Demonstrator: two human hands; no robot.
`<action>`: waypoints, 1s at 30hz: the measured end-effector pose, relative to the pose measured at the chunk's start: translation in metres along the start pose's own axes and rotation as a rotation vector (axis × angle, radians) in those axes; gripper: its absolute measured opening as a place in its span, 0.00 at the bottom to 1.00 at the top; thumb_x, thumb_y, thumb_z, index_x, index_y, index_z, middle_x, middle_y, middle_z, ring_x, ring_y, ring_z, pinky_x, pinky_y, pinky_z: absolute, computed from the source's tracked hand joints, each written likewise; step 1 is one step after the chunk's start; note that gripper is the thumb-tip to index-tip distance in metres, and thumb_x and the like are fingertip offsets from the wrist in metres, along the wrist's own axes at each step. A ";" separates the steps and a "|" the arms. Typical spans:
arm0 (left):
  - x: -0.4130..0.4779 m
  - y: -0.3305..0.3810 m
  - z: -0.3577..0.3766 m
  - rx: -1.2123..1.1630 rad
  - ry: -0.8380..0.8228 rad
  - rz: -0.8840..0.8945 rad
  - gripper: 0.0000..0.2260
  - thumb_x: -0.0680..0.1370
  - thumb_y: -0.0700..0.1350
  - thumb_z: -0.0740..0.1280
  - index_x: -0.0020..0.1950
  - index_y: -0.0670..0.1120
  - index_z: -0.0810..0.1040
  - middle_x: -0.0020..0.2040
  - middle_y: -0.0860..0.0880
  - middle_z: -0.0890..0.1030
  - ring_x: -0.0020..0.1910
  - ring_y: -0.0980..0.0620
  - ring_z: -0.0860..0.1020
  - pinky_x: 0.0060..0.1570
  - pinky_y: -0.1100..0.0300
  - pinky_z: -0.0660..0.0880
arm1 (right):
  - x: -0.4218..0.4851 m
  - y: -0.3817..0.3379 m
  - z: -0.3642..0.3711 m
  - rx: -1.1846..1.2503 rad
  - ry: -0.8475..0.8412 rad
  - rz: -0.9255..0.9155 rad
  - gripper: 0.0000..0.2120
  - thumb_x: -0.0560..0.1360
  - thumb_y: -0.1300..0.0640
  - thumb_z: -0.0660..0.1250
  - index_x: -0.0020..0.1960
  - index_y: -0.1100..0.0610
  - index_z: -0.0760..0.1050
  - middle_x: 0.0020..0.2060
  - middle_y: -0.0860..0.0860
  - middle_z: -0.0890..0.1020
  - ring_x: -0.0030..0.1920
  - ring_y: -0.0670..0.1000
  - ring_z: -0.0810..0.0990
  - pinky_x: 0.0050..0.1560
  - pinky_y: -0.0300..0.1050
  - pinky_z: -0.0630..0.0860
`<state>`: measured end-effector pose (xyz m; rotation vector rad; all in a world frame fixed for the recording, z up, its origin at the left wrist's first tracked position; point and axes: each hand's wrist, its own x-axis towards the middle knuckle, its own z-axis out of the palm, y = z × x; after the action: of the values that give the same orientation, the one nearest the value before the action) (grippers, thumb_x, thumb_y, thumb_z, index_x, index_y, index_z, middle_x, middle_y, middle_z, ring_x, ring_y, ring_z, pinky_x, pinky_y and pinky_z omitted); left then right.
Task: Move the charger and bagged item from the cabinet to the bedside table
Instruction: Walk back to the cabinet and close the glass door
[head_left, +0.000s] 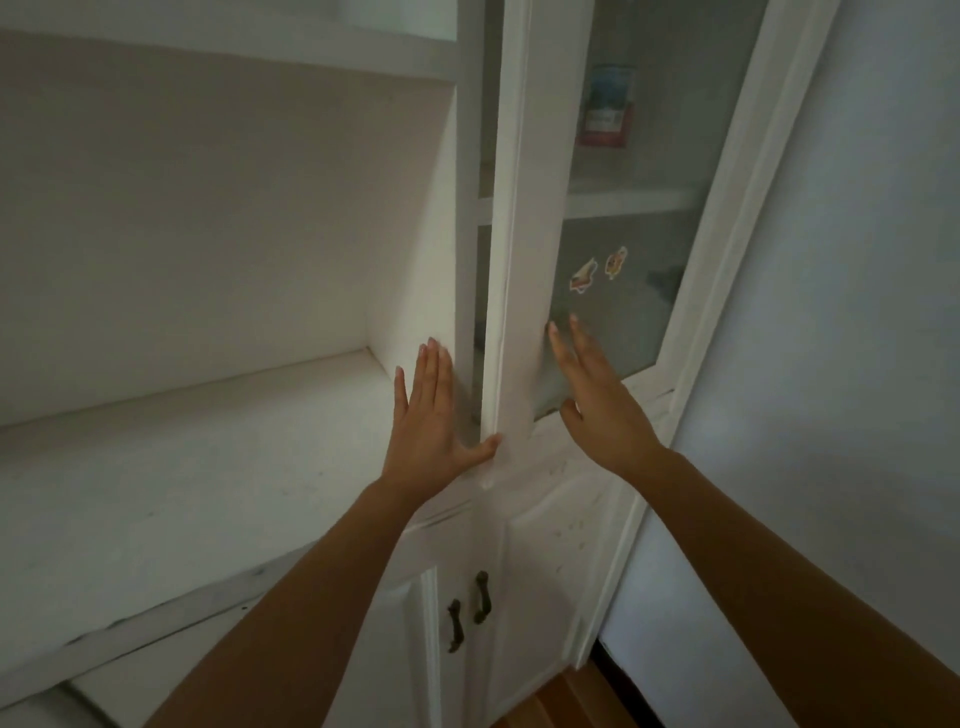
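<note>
A white cabinet with a glass door (618, 291) fills the middle of the head view. My left hand (431, 415) lies flat against the cabinet's upright post, its thumb touching the door's bottom edge. My right hand (597, 395) is spread open on the lower part of the glass. Behind the glass, a red and blue box (605, 106) stands on the upper shelf, blurred. A dark shape (667, 283) lies on the lower shelf behind the glass. I cannot make out a charger or a bagged item.
An open white shelf (208, 467) runs to the left. Two lower cabinet doors with dark handles (470, 608) sit below. Two stickers (597, 270) are on the glass. A pale wall (831, 364) stands on the right, with wooden floor (571, 701) at the bottom.
</note>
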<state>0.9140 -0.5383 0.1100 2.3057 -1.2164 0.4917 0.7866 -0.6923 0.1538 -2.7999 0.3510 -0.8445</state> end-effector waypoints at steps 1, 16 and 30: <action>0.001 -0.001 0.001 0.010 -0.002 0.012 0.46 0.65 0.72 0.49 0.69 0.44 0.32 0.76 0.42 0.42 0.74 0.47 0.39 0.73 0.44 0.40 | 0.002 0.000 0.004 0.006 0.003 0.003 0.39 0.76 0.65 0.60 0.69 0.43 0.35 0.75 0.51 0.43 0.74 0.54 0.44 0.69 0.52 0.59; 0.004 -0.010 0.013 -0.149 0.153 0.070 0.39 0.72 0.62 0.57 0.73 0.42 0.44 0.75 0.43 0.51 0.74 0.51 0.47 0.74 0.55 0.42 | 0.024 -0.001 0.030 -0.058 0.042 0.023 0.39 0.75 0.61 0.62 0.69 0.48 0.34 0.75 0.56 0.42 0.73 0.59 0.37 0.69 0.57 0.51; 0.004 -0.009 0.010 -0.123 0.164 0.026 0.35 0.73 0.58 0.59 0.73 0.41 0.52 0.74 0.41 0.58 0.73 0.49 0.52 0.72 0.46 0.51 | 0.029 -0.006 0.025 -0.108 -0.049 0.073 0.41 0.75 0.59 0.63 0.70 0.47 0.32 0.74 0.54 0.38 0.73 0.59 0.37 0.71 0.61 0.55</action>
<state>0.9247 -0.5421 0.1020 2.1047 -1.1654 0.5860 0.8249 -0.6922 0.1499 -2.8810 0.5018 -0.7621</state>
